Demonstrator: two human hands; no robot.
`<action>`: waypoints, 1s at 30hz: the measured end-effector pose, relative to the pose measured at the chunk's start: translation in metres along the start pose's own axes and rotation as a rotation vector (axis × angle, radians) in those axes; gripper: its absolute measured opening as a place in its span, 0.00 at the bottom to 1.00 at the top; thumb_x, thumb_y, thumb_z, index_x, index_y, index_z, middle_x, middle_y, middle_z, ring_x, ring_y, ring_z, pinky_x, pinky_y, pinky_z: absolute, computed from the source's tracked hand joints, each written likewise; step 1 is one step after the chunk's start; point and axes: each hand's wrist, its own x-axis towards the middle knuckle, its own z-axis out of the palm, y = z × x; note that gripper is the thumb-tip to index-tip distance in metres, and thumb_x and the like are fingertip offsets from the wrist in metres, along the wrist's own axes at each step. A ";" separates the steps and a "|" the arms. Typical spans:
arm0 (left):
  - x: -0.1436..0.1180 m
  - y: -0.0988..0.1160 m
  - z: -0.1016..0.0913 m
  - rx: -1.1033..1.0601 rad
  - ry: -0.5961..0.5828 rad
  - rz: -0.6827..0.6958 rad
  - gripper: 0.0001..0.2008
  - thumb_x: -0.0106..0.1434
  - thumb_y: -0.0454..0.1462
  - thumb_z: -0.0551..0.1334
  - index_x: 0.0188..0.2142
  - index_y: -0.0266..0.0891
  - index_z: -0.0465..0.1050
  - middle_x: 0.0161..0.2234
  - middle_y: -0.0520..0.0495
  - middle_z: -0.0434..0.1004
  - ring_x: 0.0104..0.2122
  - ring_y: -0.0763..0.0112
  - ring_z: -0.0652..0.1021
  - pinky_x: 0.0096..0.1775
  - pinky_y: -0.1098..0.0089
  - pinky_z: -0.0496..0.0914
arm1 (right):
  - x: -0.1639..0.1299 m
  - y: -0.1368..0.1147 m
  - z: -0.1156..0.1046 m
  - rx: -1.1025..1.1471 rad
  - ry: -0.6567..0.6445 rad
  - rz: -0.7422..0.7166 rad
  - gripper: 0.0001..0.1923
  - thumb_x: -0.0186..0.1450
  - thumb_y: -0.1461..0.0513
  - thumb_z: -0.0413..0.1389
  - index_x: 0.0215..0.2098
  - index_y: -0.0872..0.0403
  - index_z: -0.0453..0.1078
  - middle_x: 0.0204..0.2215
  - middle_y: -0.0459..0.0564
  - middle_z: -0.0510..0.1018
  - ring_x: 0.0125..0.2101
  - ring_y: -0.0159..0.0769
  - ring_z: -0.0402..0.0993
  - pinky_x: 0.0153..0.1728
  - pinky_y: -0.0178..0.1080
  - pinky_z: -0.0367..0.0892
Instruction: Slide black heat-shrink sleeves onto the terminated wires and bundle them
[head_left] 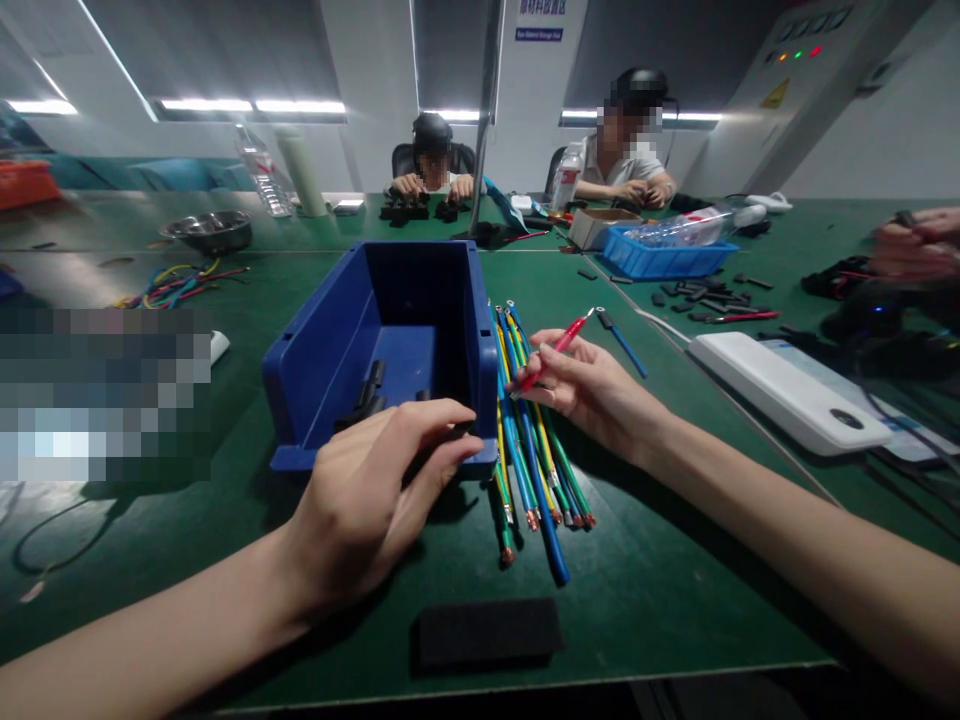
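Note:
My left hand (375, 480) is closed at the front right corner of a blue bin (304, 340), its thumb and fingers pinching a small black piece (463, 428). Several black parts (367, 390) lie inside the bin. My right hand (581, 385) grips a slim red pen-like tool (559, 350), its metal tip pointing up and away. Beneath and left of that hand is a row of cut cables (536, 460) in blue, yellow and green, several with bare copper ends. A short blue cable (626, 345) with a black sleeve and ring terminal lies apart to the right.
A black block (487, 635) lies near the front edge. To the right are a white power bank (787, 390), scattered black pieces (705, 295) and a light blue tray (667, 255). A metal bowl (210, 232) stands back left. Co-workers sit opposite; another person's hands (911, 245) are at right.

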 end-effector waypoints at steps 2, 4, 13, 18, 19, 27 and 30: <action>0.001 0.003 -0.002 0.024 0.022 -0.017 0.07 0.70 0.38 0.60 0.46 0.40 0.71 0.36 0.52 0.82 0.33 0.74 0.82 0.40 0.75 0.75 | 0.000 0.002 0.000 -0.047 -0.023 -0.055 0.09 0.61 0.62 0.64 0.39 0.54 0.70 0.23 0.40 0.73 0.25 0.26 0.73 0.35 0.35 0.77; 0.003 0.005 -0.004 0.008 0.038 -0.026 0.07 0.69 0.38 0.62 0.45 0.42 0.72 0.37 0.53 0.82 0.34 0.75 0.82 0.40 0.75 0.75 | -0.001 0.001 0.001 -0.112 -0.009 -0.117 0.08 0.63 0.61 0.61 0.39 0.54 0.70 0.21 0.37 0.68 0.20 0.23 0.65 0.26 0.28 0.71; 0.008 0.005 -0.009 0.005 -0.024 -0.011 0.05 0.67 0.36 0.64 0.43 0.42 0.76 0.35 0.55 0.81 0.33 0.77 0.79 0.38 0.76 0.71 | -0.025 -0.006 0.010 -1.112 -0.079 -0.907 0.05 0.70 0.60 0.54 0.38 0.52 0.70 0.23 0.41 0.69 0.21 0.25 0.61 0.21 0.31 0.57; 0.007 0.007 -0.011 -0.032 -0.048 -0.065 0.05 0.66 0.35 0.64 0.41 0.46 0.77 0.33 0.53 0.81 0.32 0.73 0.78 0.35 0.71 0.72 | -0.037 -0.010 0.014 -1.343 -0.304 -1.242 0.08 0.68 0.67 0.54 0.44 0.52 0.71 0.29 0.47 0.78 0.27 0.30 0.72 0.26 0.33 0.65; 0.007 0.007 -0.011 -0.034 -0.047 -0.069 0.04 0.66 0.35 0.64 0.40 0.46 0.77 0.33 0.53 0.81 0.31 0.73 0.78 0.34 0.70 0.72 | -0.037 -0.011 0.014 -1.331 -0.298 -1.255 0.09 0.67 0.67 0.54 0.44 0.52 0.70 0.29 0.48 0.78 0.27 0.30 0.73 0.26 0.33 0.66; 0.008 0.005 -0.010 0.012 -0.015 -0.052 0.06 0.68 0.37 0.62 0.42 0.42 0.78 0.32 0.53 0.80 0.30 0.75 0.78 0.35 0.75 0.72 | -0.035 -0.011 0.013 -1.418 -0.202 -1.185 0.05 0.67 0.66 0.54 0.41 0.52 0.70 0.25 0.44 0.74 0.22 0.28 0.67 0.23 0.33 0.60; 0.009 0.004 -0.011 0.028 -0.033 -0.017 0.06 0.70 0.36 0.60 0.42 0.40 0.77 0.32 0.53 0.79 0.30 0.76 0.78 0.35 0.76 0.71 | -0.035 -0.010 0.016 -1.445 -0.243 -1.188 0.05 0.68 0.67 0.53 0.40 0.53 0.69 0.23 0.43 0.73 0.20 0.27 0.65 0.23 0.32 0.59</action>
